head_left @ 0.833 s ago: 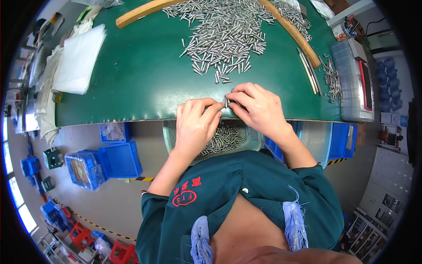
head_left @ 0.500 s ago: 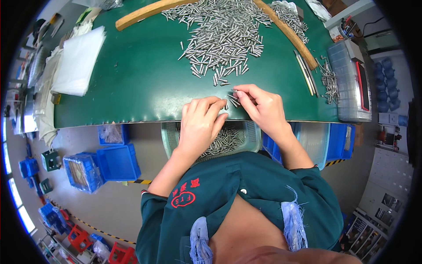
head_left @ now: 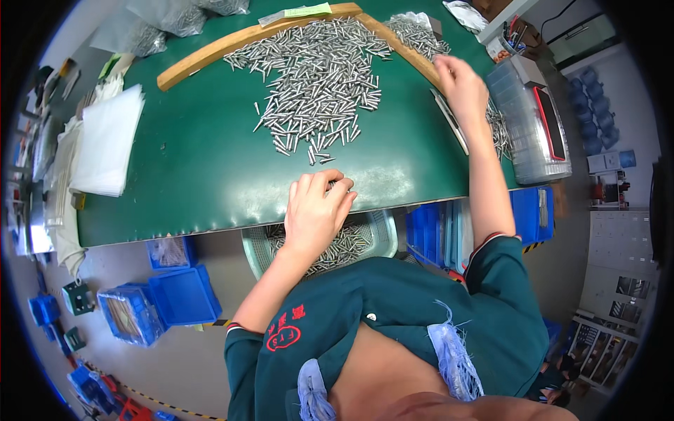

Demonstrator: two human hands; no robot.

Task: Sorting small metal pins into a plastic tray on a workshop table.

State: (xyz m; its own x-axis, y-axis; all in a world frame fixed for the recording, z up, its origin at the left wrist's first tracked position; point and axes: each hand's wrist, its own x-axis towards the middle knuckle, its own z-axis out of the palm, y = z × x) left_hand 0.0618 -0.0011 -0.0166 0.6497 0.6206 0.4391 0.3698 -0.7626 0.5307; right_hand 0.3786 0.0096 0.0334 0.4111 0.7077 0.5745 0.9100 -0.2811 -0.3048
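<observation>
A large heap of small silvery metal pins [head_left: 319, 91] lies on the green tabletop [head_left: 203, 154]. At the near edge of the table rests my left hand [head_left: 314, 210], its fingers curled over a few of these pins, mostly covered by the fingers. My right hand [head_left: 463, 88] is raised far to the right, above the right wooden bar [head_left: 404, 52], near a second pile of pins [head_left: 419, 35]. Its fingers are bent together and slightly blurred; whatever they hold does not show. Below the table edge, a pale green basket [head_left: 388, 235] contains many more pins.
Another wooden bar [head_left: 225, 52] borders the heap at the back left. White sheets [head_left: 109, 144] lie at the left. On the right are thin rods [head_left: 449, 119], loose long pins [head_left: 498, 133] and a clear plastic box [head_left: 516, 133] bearing a red-edged phone [head_left: 550, 123]. Blue crates [head_left: 184, 295] stand below.
My right hand has left the spot beside my left hand and swung away to the far right. The pins it was touching no longer lie there. My left hand remains near the edge; the view has shifted.
</observation>
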